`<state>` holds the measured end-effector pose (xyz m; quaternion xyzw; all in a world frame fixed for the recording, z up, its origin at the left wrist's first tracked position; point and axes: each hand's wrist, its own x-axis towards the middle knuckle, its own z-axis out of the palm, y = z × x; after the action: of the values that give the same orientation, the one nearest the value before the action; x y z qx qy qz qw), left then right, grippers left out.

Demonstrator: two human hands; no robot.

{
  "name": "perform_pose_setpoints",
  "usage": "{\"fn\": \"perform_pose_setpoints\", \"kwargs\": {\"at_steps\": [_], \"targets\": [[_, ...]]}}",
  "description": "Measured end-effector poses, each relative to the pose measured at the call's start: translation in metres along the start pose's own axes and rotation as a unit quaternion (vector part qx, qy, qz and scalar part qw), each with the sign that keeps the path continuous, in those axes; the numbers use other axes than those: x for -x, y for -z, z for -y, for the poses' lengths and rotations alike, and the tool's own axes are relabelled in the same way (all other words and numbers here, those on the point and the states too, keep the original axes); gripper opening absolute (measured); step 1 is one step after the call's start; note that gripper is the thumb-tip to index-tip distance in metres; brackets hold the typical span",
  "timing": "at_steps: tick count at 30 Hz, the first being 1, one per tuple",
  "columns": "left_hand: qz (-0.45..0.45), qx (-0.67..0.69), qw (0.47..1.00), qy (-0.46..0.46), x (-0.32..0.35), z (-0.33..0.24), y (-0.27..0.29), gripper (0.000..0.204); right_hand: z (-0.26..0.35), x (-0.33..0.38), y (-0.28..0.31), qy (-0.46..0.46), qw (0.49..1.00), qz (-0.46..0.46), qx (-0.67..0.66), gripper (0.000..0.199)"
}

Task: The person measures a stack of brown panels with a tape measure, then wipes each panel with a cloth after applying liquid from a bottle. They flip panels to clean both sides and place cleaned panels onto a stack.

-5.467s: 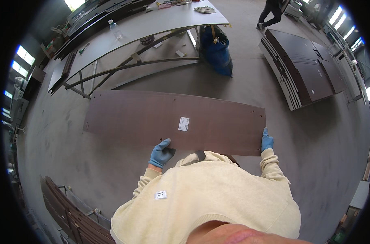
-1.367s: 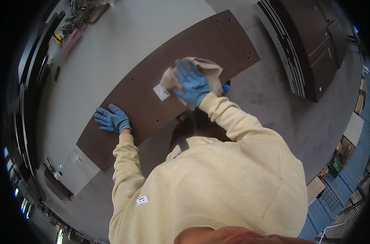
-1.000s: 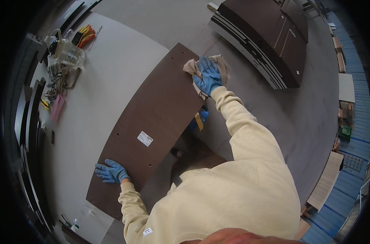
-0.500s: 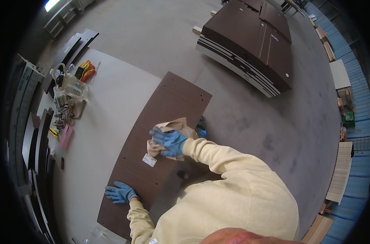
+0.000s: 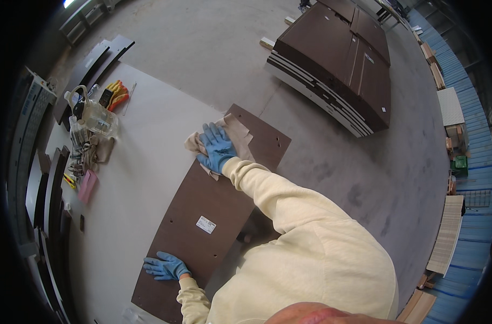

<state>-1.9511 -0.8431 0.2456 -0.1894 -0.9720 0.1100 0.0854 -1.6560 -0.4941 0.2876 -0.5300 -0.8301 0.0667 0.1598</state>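
A dark brown panel [image 5: 189, 200] with small drilled holes lies slantwise in front of me, a white label [image 5: 206, 224] stuck on its face. My right hand [image 5: 218, 149], in a blue glove, presses a beige cloth [image 5: 238, 132] against the panel's far part. The cloth spreads out around the fingers and hangs past the panel's left edge. My left hand [image 5: 166, 266], gloved in blue too, rests flat with fingers apart on the panel's near left part and holds nothing.
Left of the panel is a pale tabletop [image 5: 132, 162] bearing a clear plastic jug [image 5: 100, 119], orange-yellow gloves [image 5: 118, 95], a pink piece [image 5: 88, 186] and dark strips [image 5: 54, 189]. A stack of brown panels [image 5: 332, 59] stands far right. Boards line the blue wall [image 5: 475, 237].
My right hand has slid the cloth away from me along the panel, toward its far left edge. My left hand stays flat on the near part.
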Motion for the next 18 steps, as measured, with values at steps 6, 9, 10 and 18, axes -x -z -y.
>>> {"fn": "perform_pose_setpoints", "kwargs": {"at_steps": [6, 9, 10, 18], "targets": [[-0.001, 0.024, 1.0, 0.005, 0.0001, -0.0012, 0.0034, 0.074, 0.0138, -0.0093, 0.0022, 0.014, 0.999, -0.002, -0.033, 0.063], [-0.001, 0.018, 1.0, 0.0, 0.0004, -0.0009, 0.0043, 0.074, 0.0133, -0.0084, 0.0024, 0.018, 0.999, -0.02, -0.043, 0.065], [0.005, 0.023, 1.0, 0.0, 0.0004, -0.0007, 0.0044, 0.074, 0.0131, -0.0082, 0.0023, 0.022, 0.998, -0.031, -0.043, 0.065], [-0.012, 0.033, 0.999, 0.003, 0.0001, -0.0008, 0.002, 0.074, 0.0123, -0.0086, 0.006, 0.022, 0.998, -0.019, -0.05, 0.064]]}}
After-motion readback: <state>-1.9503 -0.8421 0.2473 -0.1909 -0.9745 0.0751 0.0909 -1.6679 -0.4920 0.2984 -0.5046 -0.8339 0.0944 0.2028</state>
